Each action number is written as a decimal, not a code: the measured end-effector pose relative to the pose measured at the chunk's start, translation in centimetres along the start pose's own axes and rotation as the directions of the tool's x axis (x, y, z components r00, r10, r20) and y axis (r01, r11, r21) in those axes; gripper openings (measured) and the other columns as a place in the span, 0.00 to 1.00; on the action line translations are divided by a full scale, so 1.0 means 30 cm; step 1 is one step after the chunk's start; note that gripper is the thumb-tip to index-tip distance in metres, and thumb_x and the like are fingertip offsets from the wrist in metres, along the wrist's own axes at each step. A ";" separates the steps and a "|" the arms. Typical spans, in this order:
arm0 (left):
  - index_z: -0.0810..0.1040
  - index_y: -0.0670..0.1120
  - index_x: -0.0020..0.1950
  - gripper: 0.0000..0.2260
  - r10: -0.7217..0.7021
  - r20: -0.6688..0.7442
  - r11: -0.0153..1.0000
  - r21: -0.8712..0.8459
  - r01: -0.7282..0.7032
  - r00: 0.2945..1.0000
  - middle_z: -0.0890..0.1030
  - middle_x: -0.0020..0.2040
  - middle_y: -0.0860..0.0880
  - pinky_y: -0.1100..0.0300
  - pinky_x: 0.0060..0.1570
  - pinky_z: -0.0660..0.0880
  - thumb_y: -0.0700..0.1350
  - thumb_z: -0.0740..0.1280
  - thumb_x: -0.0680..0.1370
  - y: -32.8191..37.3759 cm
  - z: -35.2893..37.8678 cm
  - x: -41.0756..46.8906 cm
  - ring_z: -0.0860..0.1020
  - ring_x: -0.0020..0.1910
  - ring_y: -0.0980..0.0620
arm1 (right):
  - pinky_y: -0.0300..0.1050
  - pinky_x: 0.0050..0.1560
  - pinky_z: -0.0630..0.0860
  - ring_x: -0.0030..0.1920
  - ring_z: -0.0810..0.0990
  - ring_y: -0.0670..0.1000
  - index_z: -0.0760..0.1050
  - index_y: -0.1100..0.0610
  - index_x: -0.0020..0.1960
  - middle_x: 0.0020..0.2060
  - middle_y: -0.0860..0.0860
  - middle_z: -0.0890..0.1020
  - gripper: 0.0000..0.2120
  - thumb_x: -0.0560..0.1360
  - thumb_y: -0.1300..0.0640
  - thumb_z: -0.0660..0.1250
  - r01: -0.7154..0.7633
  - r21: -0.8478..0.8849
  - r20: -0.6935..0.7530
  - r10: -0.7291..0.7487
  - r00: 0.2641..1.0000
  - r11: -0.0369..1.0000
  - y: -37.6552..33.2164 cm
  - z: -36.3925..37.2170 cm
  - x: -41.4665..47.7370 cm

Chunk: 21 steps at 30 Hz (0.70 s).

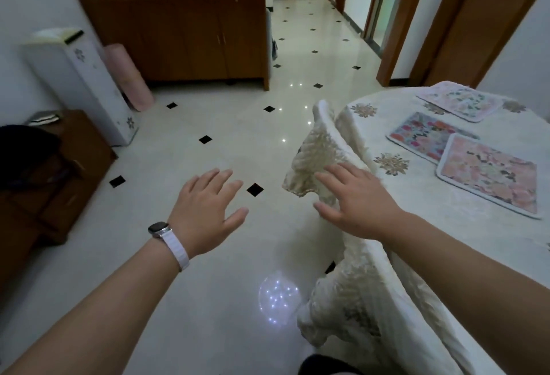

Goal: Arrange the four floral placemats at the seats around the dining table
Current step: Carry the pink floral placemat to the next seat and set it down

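Note:
Three floral placemats lie on the dining table [422, 205] at the right. A pink one [491, 175] is nearest, partly overlapping a multicoloured one [422, 133]. A pale pink one [459, 100] lies farther back. My right hand [357, 199] is spread out, fingers apart, resting on the top of a chair back [315, 151] with a cream cover at the table's left edge. My left hand [208, 211], with a white-strapped watch on the wrist, hovers open over the floor, holding nothing.
A second cream-covered chair [357, 309] stands under my right arm. A brown wooden cabinet [184, 35] stands at the back, a white appliance [80, 83] and a pink roll [128, 77] at the left wall, a low brown cabinet [44, 184] at the far left. Tiled floor runs into a hallway.

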<state>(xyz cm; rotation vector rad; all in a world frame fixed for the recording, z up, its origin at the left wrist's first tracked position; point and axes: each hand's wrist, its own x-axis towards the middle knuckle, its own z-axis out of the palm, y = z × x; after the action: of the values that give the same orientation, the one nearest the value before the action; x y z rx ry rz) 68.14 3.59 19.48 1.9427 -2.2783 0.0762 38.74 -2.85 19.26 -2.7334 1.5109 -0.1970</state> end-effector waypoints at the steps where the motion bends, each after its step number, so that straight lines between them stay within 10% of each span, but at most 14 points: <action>1: 0.71 0.49 0.70 0.32 -0.011 0.008 1.000 0.005 0.011 1.000 0.69 0.73 0.46 0.45 0.70 0.60 0.64 0.49 0.73 -0.027 0.001 0.009 0.64 0.73 0.44 | 0.54 0.69 0.60 0.72 0.62 0.54 0.64 0.49 0.74 0.72 0.50 0.68 0.32 0.75 0.34 0.52 0.006 0.004 -0.003 -0.006 1.000 1.000 -0.006 0.009 0.041; 21: 0.72 0.49 0.69 0.28 0.037 0.070 0.991 0.126 -0.046 0.997 0.71 0.72 0.46 0.46 0.68 0.62 0.63 0.52 0.75 -0.451 0.040 0.864 0.66 0.72 0.44 | 0.56 0.69 0.61 0.72 0.64 0.58 0.65 0.50 0.73 0.73 0.54 0.68 0.31 0.75 0.35 0.54 0.044 0.092 -0.014 -0.043 0.999 0.995 0.191 0.139 0.961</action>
<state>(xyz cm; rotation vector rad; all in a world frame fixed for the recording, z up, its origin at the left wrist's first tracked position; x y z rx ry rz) 77.43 -24.10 21.28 1.9872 -2.4126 0.1677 49.56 -30.44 17.71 -2.6991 1.4085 -0.2766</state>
